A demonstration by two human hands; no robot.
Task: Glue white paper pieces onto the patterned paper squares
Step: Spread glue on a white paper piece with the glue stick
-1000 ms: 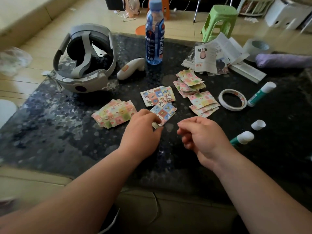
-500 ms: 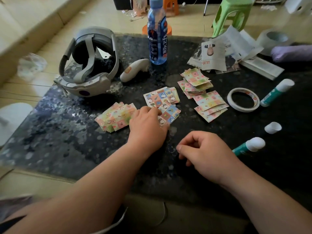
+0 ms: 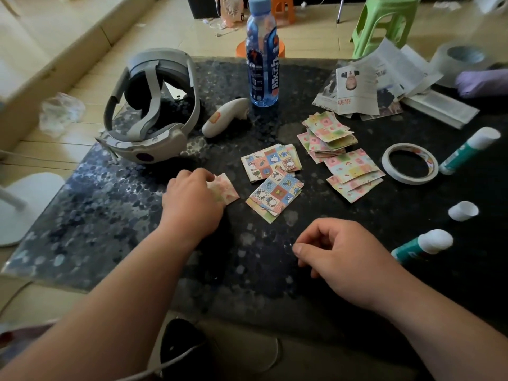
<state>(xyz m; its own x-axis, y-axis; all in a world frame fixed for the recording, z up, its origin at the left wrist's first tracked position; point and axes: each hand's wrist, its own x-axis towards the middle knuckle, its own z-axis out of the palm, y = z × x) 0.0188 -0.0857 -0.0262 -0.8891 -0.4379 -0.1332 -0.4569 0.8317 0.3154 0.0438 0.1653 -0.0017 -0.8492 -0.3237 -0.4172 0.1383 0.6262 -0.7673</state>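
The left hand (image 3: 192, 207) fingers curl over the patterned squares (image 3: 224, 189), left of centre. The right hand (image 3: 346, 262) rests on the table (image 3: 110, 215), fingers loosely curled, empty.

pastel checked squares (image 3: 353, 167), blue bottle (image 3: 262, 70)

Glossy speckled table (image 3: 110, 215); paper squares (image 3: 277, 196); plastic bottle (image 3: 262, 64).

Just right of the left hand's (image 3: 192, 207) hold on the pastel squares (image 3: 224, 189) lie cartoon squares (image 3: 275, 196); beyond it stands the headset (image 3: 151, 105). Bare table (image 3: 255, 259) runs from there to the right hand (image 3: 349, 262), with a glue stick (image 3: 423, 246) near its outer side.
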